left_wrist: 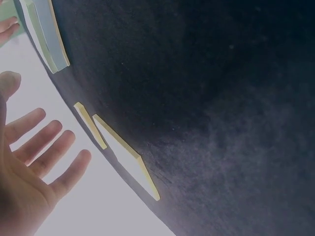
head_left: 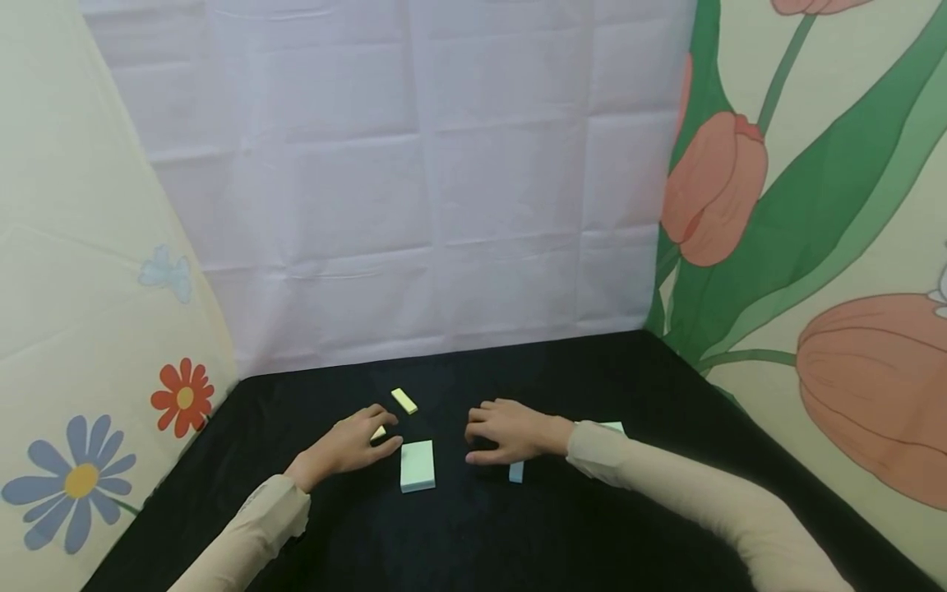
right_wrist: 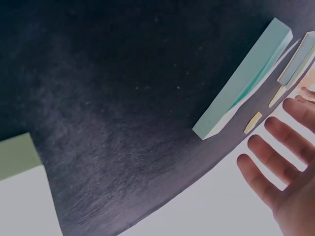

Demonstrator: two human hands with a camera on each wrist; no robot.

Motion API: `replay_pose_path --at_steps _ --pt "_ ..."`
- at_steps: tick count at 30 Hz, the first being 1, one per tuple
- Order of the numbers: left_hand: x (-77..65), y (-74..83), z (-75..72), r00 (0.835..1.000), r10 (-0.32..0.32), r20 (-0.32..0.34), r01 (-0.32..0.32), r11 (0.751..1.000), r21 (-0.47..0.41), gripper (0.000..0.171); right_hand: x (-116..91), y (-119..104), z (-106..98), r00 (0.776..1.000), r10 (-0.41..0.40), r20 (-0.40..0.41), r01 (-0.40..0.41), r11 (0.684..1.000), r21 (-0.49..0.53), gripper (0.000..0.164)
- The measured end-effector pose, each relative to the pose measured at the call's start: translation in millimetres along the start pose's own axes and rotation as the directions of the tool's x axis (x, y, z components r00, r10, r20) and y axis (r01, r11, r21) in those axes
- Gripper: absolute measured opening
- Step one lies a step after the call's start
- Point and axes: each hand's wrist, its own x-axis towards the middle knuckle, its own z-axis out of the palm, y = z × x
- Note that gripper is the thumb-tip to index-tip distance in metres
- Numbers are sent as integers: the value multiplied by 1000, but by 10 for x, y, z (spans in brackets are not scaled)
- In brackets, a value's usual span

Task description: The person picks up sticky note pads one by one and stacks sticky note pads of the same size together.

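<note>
My left hand (head_left: 351,440) is over the table just left of a pale green stack of sticky notes (head_left: 418,466). A yellow pad (head_left: 379,432) shows partly beneath its fingers, apart from them in the left wrist view. That hand (left_wrist: 34,162) has loosely spread fingers and holds nothing. To the right of the stack, my right hand (head_left: 512,432) hovers above a light blue pad (head_left: 516,471), partly hidden by it. The right hand's fingers (right_wrist: 283,140) are spread with nothing between them. Another narrow yellow pad (head_left: 404,400) lies farther back.
Behind my right forearm a green pad (head_left: 612,427) is partly hidden. The stack (left_wrist: 47,37) has green, blue and yellowish layers. Black cloth (head_left: 459,543) covers the table, with a white sheet (head_left: 436,181) behind it and flower-printed cloths at both sides.
</note>
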Motion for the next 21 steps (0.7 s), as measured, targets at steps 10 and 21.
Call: replay_pose_path --at_steps 10,21 --pt "26 -17 10 1000 2 -18 -2 1000 16 44 -60 16 1 1000 28 12 -28 1000 10 41" --pt "41 -36 21 1000 -14 -18 14 1000 11 44 -109 18 -19 998 61 25 -62 998 30 39"
